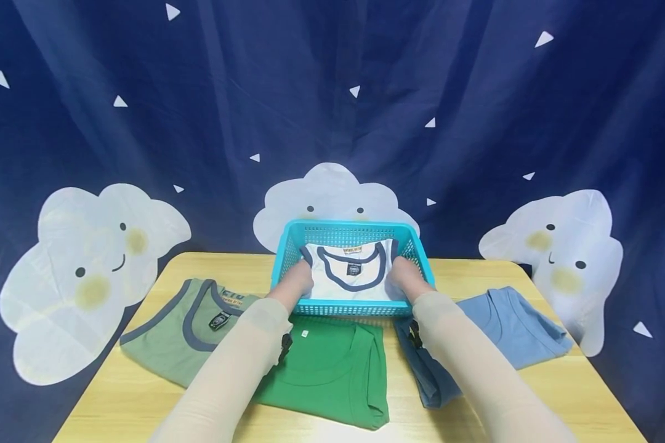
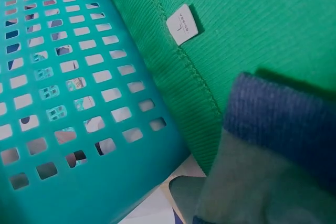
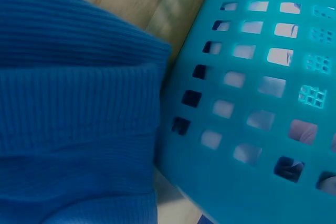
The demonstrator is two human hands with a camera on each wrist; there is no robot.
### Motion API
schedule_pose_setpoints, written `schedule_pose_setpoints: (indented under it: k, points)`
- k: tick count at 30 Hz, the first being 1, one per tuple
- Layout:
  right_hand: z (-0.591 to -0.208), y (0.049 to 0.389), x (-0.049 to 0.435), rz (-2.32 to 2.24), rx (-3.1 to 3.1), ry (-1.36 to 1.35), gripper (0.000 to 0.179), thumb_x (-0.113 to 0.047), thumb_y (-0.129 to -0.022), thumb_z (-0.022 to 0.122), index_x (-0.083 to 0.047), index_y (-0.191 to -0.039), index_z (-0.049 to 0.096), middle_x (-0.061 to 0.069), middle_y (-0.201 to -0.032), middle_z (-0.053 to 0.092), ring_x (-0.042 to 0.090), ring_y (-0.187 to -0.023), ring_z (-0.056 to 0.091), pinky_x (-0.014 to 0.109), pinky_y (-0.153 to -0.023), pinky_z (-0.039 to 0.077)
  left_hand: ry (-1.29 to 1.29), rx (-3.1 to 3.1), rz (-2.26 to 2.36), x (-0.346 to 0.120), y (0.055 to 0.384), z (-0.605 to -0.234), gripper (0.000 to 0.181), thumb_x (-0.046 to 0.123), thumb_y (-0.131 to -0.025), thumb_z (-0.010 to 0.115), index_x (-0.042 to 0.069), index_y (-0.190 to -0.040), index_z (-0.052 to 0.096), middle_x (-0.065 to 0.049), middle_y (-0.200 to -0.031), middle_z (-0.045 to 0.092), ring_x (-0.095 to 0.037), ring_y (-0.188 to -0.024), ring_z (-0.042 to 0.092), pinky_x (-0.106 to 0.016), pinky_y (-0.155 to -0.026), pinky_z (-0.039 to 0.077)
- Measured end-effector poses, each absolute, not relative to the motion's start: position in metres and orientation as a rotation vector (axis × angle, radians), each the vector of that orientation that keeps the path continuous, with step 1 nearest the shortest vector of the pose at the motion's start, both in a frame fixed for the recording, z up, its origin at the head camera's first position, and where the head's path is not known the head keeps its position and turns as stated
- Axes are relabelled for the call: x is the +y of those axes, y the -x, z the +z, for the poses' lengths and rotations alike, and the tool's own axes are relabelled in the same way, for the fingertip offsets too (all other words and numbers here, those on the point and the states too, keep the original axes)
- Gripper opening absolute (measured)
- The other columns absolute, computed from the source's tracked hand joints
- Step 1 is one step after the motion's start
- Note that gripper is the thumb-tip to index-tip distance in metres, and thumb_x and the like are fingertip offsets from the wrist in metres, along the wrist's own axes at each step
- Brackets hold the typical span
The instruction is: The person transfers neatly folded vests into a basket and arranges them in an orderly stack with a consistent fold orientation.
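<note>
A folded white shirt with navy trim [image 1: 340,283] lies inside a turquoise perforated basket [image 1: 360,307]. My left hand [image 1: 299,280] grips the shirt's left side, and my right hand [image 1: 406,275] holds its right side. Both hands reach over the basket's near rim, their fingers mostly hidden by the cloth and the basket. Through the holes of the basket wall [image 2: 100,182] in the left wrist view, bits of skin and white cloth show. Similar patches appear through the basket side [image 3: 210,182] in the right wrist view.
On the wooden table [image 1: 116,406], a folded green shirt [image 1: 332,375] lies before the basket. A sage-green shirt with navy trim [image 1: 172,332] is at left. At right are a light blue shirt [image 1: 510,326] and a dark blue garment [image 1: 435,378]. A navy curtain [image 1: 332,92] hangs behind.
</note>
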State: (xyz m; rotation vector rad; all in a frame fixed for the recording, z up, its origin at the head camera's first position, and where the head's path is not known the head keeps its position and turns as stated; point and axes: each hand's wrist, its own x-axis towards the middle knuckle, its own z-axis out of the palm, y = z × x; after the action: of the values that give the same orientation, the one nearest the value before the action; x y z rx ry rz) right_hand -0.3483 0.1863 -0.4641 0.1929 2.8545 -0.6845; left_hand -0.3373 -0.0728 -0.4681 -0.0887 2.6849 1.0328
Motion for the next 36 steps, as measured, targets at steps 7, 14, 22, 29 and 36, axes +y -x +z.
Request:
schedule_pose_setpoints:
  k: [7,14,22,29,36]
  points:
    - [-0.462,0.346,0.183,-0.678,2.87,-0.183,0.028,-0.001,-0.092,0.059,0.008,-0.118,0.06,0.022,-0.104,0.065,0.029,-0.086,0.057,0.043,-0.083,0.051,0.089,2.726,0.788,-0.074,0.34,-0.469,0.071,-0.003,-0.09,0.063,0.0,-0.154,0.031,-0.021,-0.131,0.058,-0.031,-0.108,0.06,-0.043,-0.098,0.052]
    - [-0.46,0.345,0.185,-0.714,2.933,-0.143,0.042,-0.003,-0.092,0.057,0.014,-0.13,0.049,0.03,-0.116,0.061,0.036,-0.099,0.06,0.049,-0.093,0.051,0.083,2.758,0.754,-0.072,0.338,-0.468,0.079,-0.003,-0.092,0.06,-0.006,-0.157,0.014,-0.027,-0.146,0.046,-0.035,-0.125,0.054,-0.045,-0.109,0.043]
    - [-0.461,0.347,0.186,-0.717,2.988,-0.126,0.048,-0.005,-0.094,0.055,0.014,-0.136,0.041,0.032,-0.122,0.059,0.041,-0.111,0.06,0.052,-0.098,0.049,0.012,2.872,0.576,-0.072,0.33,-0.463,0.079,0.004,-0.095,0.057,-0.018,-0.151,0.006,-0.037,-0.151,0.029,-0.041,-0.131,0.048,-0.044,-0.113,0.038]
    - [-0.462,0.348,0.184,-0.662,2.988,-0.102,0.044,-0.004,-0.093,0.055,0.014,-0.132,0.045,0.033,-0.119,0.06,0.042,-0.11,0.061,0.053,-0.098,0.049,-0.019,2.876,0.505,-0.074,0.331,-0.464,0.076,0.003,-0.091,0.061,-0.022,-0.147,0.015,-0.036,-0.141,0.043,-0.04,-0.127,0.052,-0.043,-0.111,0.04]
    - [-0.46,0.344,0.185,-0.676,2.947,-0.126,0.041,-0.001,-0.094,0.055,0.012,-0.131,0.047,0.031,-0.118,0.061,0.039,-0.106,0.061,0.052,-0.097,0.05,-0.043,2.841,0.498,-0.073,0.326,-0.457,0.075,0.003,-0.092,0.06,-0.021,-0.148,0.016,-0.035,-0.142,0.043,-0.039,-0.129,0.051,-0.042,-0.112,0.039]
